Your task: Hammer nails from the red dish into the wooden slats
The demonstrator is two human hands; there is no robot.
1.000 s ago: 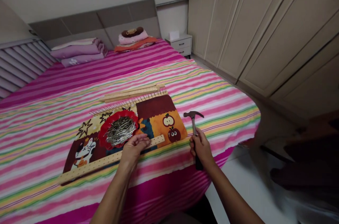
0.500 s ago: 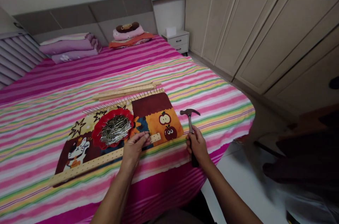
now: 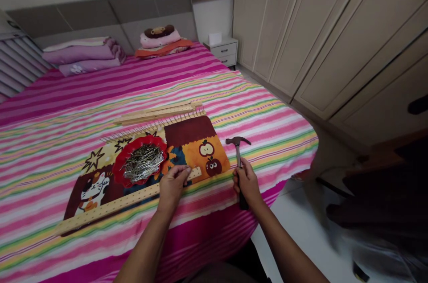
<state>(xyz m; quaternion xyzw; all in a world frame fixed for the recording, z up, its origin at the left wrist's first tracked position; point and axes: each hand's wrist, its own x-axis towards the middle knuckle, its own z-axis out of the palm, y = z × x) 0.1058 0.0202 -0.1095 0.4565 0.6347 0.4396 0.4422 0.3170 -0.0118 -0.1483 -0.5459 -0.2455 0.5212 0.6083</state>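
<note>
"Along the near edge of the printed mat (image 3: 191, 129) lies a perforated wooden strip (image 3: 117, 204). How is it attended?"

"By the left hand (image 3: 173, 186), fingertips drawn together at the strip near its right end; whether they pinch anything slender cannot be told."

"And the right hand (image 3: 248, 182)?"

"Wrapped round the handle of a claw hammer (image 3: 238, 157) — head uppermost, off the mat's right side, apart from the strip."

"What might go wrong?"

"A struck finger, probably, should a blow stray, since the left fingertips sit close to the holes. The striped cover (image 3: 274, 125) beneath looks yielding, so the strip might bounce."

"Farther out?"

"A red bowl (image 3: 118, 168) heaped with nails (image 3: 143, 163) rests on the mat; a jolt could spill it. Beyond, a second strip (image 3: 198, 115) bristles with nails — a scratch for any careless reach."
</note>
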